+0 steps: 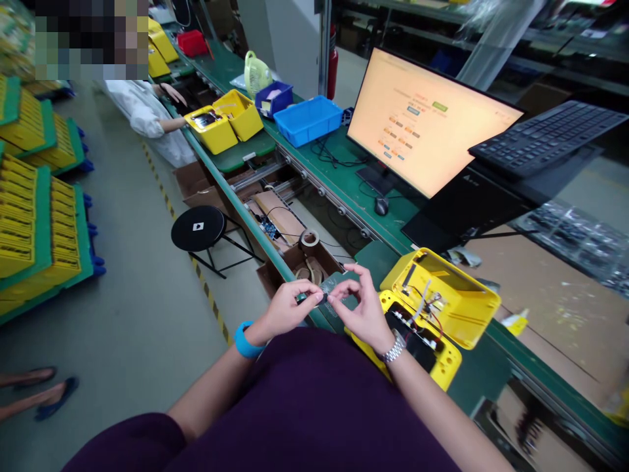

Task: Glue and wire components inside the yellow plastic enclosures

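Over the bench (pixel 376 259), the left hand (pixel 287 308) pinches a small dark part (pixel 301 298); the right hand's (pixel 361 311) hold is unclear. A slip could drop it into the yellow housing (pixel 455 292) at two o'clock.

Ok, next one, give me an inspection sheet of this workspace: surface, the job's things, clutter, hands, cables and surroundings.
Surface: green assembly-line bench with a metal rail.
Job's things: small dark component, held over the bench; opened yellow plastic case.
Clutter: blue plastic bin, keyboard, mouse.
Hands: left hand, with blue wristband, pinches the component; right hand, with silver watch, has its fingertips beside it.
Cables: red and pale wires in the case; black cables behind the monitor.
Surroundings: co-worker, black stool, stacked yellow trays, fire extinguisher.
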{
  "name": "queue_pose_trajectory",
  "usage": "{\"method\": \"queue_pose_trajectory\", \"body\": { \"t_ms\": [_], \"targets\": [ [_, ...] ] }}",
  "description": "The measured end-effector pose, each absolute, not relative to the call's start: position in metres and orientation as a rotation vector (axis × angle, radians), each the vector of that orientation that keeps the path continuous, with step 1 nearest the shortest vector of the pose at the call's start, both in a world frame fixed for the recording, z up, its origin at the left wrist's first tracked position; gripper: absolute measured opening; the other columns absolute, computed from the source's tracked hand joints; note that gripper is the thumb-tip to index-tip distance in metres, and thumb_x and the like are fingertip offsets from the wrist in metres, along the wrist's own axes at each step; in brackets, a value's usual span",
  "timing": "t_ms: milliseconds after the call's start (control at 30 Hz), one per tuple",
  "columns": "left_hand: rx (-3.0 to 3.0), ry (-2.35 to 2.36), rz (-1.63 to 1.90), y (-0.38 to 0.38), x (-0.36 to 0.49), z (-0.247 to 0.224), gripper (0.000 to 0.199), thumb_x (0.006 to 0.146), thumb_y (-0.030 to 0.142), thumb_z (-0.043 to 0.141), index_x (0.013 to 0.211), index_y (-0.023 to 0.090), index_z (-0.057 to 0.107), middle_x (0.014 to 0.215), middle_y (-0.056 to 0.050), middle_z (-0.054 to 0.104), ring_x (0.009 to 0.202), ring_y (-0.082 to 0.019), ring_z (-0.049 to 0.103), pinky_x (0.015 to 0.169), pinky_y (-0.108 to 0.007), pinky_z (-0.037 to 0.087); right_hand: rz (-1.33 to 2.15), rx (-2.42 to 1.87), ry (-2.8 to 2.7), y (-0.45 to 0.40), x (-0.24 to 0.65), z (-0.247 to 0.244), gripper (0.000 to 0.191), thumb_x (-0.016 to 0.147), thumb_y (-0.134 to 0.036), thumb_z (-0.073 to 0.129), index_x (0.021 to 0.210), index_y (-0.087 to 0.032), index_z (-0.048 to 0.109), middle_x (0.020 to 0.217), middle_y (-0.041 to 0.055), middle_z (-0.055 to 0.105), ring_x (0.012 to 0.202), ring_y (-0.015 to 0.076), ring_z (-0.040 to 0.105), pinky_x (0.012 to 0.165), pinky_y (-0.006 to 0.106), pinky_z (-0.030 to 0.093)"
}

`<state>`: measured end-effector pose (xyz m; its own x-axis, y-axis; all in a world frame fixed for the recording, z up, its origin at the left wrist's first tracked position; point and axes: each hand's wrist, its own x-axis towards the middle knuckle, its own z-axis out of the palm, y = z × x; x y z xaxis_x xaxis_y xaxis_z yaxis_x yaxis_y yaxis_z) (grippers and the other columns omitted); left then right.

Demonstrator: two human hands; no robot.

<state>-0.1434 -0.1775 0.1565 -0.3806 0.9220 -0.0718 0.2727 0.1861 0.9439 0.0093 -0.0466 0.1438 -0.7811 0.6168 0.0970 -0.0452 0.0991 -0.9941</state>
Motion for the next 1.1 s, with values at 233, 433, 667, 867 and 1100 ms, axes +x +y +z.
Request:
{"method": "queue_pose_trajectory", "body": {
  "t_ms": [233,433,667,867,1100],
  "targets": [
    [1.349,1.831,1.131,-0.177,-0.143,0.168,0.025,0.099,0.034,0.057,0.092,0.02,0.076,0.086,-0.005,0.07,0.08,-0.017,0.063,0.075,-0.03,0.047,1.786,-0.438,-1.978,-0.042,0.01,0.152,0.06,0.091,-0.027,0.07,0.141,-0.026,0.037,0.097,0.003,0.069,0.087,0.0204,0.066,0.089,0.041,0.052],
    [1.375,1.863,1.084,-0.176,-0.137,0.159,0.022,0.097,0.026,0.056,0.085,0.02,0.073,0.079,-0.002,0.068,0.074,-0.015,0.06,0.073,-0.029,0.044,1.475,-0.339,-2.237,-0.048,0.012,0.145,0.028,0.097,-0.02,0.057,0.121,-0.026,0.043,0.094,0.0037,0.064,0.079,0.02,0.059,0.082,0.041,0.048],
    [0.683,2.064,1.397,-0.187,-0.186,0.028,0.026,0.086,0.042,0.064,0.083,0.017,0.069,0.078,-0.003,0.07,0.073,-0.017,0.062,0.069,-0.028,0.047,1.349,-0.3,-2.126,-0.064,0.029,0.137,0.035,0.099,-0.016,0.055,0.128,-0.029,0.041,0.094,0.0032,0.063,0.077,0.0196,0.055,0.08,0.041,0.046],
    [0.437,2.122,1.444,-0.21,-0.225,-0.055,0.043,0.074,0.047,0.074,0.098,0.02,0.051,0.059,0.006,0.06,0.057,-0.014,0.056,0.061,-0.026,0.044,1.677,-0.67,-1.735,-0.045,0.065,0.128,0.046,0.094,-0.029,0.069,0.13,-0.028,0.039,0.088,0.0006,0.063,0.073,0.0176,0.054,0.071,0.034,0.046],
    [0.434,2.112,1.417,-0.212,-0.233,-0.093,0.043,0.07,0.045,0.076,0.089,0.021,0.046,0.064,0.005,0.061,0.058,-0.01,0.054,0.061,-0.023,0.041,1.661,-0.83,-1.585,-0.034,0.096,0.121,0.048,0.088,-0.032,0.077,0.125,-0.028,0.045,0.086,0.0005,0.064,0.074,0.0176,0.055,0.071,0.033,0.046]
  ]
}}
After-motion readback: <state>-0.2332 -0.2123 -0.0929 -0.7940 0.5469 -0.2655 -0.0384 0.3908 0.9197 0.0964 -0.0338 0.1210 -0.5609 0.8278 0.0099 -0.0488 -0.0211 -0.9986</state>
